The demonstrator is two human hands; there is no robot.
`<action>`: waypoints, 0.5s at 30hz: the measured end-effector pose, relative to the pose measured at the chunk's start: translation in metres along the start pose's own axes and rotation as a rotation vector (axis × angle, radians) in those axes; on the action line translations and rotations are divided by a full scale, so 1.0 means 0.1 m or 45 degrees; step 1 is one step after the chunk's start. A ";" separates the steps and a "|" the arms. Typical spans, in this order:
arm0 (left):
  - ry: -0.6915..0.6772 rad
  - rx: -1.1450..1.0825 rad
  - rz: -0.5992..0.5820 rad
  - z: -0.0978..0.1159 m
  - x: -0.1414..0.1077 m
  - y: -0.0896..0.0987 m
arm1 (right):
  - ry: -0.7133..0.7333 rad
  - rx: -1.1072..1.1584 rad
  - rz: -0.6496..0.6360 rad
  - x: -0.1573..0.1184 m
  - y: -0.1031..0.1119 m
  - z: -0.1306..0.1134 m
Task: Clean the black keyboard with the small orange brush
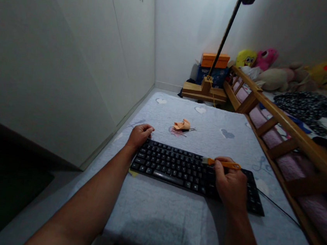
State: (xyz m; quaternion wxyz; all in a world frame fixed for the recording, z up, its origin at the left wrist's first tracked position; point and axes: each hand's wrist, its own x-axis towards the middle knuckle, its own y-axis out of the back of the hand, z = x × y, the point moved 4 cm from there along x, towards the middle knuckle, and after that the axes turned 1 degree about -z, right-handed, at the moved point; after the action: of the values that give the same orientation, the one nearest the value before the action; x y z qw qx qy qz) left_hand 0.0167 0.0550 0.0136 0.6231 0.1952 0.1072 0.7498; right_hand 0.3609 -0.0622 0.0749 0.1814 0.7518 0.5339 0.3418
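Observation:
A black keyboard lies slightly slanted on the light blue heart-patterned cloth. My right hand is closed around a small orange-handled brush, whose pale bristles point left and rest at the upper key rows. Under that hand, part of the keyboard's right side is hidden. At the keyboard's upper left corner is my left hand, its fingers curled together beside the edge; whether they pinch the corner is hard to make out. Beyond the keyboard lies a crumpled orange cloth with thin metal-tipped items next to it.
A wooden bed rail runs along the right, with plush toys and bedding behind it. White cabinet doors stand left. A wooden stand with a black pole and boxes is behind. The keyboard cable trails right.

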 end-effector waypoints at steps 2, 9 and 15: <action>-0.007 0.003 -0.003 -0.02 0.00 0.00 | -0.003 0.040 0.005 0.00 0.00 -0.03; -0.010 0.010 -0.005 -0.01 0.00 0.00 | 0.048 0.252 -0.367 -0.01 -0.19 -0.34; -0.004 0.010 -0.009 -0.01 -0.01 0.00 | 0.106 0.338 -0.500 0.08 -0.38 -0.57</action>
State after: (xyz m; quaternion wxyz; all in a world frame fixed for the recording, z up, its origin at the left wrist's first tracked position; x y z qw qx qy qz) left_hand 0.0170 0.0537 0.0127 0.6250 0.1985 0.1099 0.7469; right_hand 0.2956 -0.0463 0.0931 0.1220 0.6361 0.7171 0.2576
